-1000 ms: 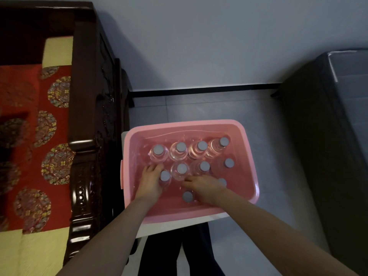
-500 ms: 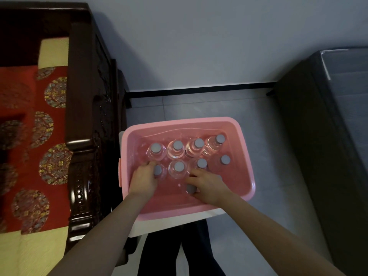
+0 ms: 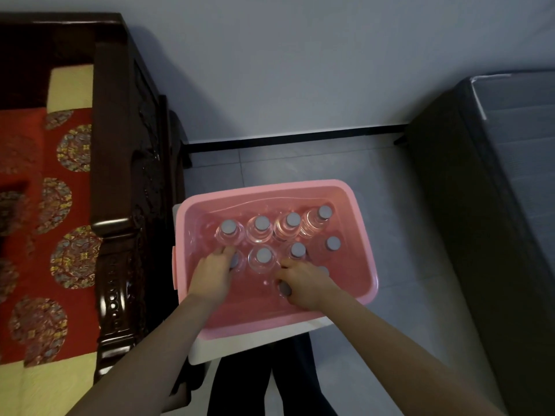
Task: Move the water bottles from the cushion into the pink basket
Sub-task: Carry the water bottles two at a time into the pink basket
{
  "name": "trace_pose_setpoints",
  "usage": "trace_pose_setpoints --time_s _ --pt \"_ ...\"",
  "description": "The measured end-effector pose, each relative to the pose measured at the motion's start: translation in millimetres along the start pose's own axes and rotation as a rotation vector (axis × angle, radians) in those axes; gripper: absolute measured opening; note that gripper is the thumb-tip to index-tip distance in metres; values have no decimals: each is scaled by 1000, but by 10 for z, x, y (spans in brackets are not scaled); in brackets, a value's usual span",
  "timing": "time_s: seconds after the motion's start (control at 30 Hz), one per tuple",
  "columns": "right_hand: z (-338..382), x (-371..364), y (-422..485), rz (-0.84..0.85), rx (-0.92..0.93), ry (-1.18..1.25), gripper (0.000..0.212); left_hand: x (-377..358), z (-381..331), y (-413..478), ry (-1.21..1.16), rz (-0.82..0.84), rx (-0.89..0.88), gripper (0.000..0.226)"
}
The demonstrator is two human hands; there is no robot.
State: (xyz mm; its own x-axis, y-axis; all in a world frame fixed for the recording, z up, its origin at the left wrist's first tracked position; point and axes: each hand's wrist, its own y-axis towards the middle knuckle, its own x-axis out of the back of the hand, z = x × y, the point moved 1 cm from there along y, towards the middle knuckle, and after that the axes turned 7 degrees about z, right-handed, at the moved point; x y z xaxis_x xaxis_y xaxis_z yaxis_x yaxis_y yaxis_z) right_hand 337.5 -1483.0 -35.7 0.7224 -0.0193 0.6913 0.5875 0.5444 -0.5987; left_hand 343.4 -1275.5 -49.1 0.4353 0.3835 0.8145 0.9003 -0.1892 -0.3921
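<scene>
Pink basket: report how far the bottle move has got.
Done: the pink basket holds about ten upright water bottles, four of them in its far row. In hand: the left hand grips a bottle at the near left, and the right hand covers another at the near middle. Left: no bottles show on the visible part of the red cushion, so little or nothing seems to remain.

Basket (image 3: 365, 259) pink; bottles (image 3: 260, 233) clear w/ grey caps (image 3: 262, 222); cushion (image 3: 45, 244) red w/ round multicolour medallions, yellow-green edges; frame (image 3: 115, 187) dark brown, carved; floor (image 3: 399, 220) grey tile; wall (image 3: 300, 70) pale blue-grey, black skirting (image 3: 300, 140); stand (image 3: 240, 343) under basket white.
</scene>
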Motion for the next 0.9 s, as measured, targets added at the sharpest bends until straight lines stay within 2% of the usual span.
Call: trace_pose_setpoints --time_s 0.1,0.2,0.27,0.33,0.43,0.57,0.77,0.9 --pt "-33 -30 1 50 -13 39 38 -44 18 51 13 51 -5 44" --pt "-97 -30 -83 67 -43 89 40 -64 26 46 2 167 1 59" --pt "-125 47 -172 -21 -79 121 33 15 31 52 -36 204 -6 58" --pt "-146 169 -267 -204 -126 231 23 159 5 73 -118 189 -33 51" --pt "-166 401 -387 -432 -204 325 17 489 -76 79 -308 13 -69 36" --pt "-106 778 -501 -568 -233 305 31 990 -239 60 -384 -216 -112 39" --pt "193 1691 -731 -736 -99 198 57 1829 -628 -120 -369 -453 -181 54" --pt "406 2064 -1044 -814 5 104 69 2225 -901 -425 -385 -611 -160 50"
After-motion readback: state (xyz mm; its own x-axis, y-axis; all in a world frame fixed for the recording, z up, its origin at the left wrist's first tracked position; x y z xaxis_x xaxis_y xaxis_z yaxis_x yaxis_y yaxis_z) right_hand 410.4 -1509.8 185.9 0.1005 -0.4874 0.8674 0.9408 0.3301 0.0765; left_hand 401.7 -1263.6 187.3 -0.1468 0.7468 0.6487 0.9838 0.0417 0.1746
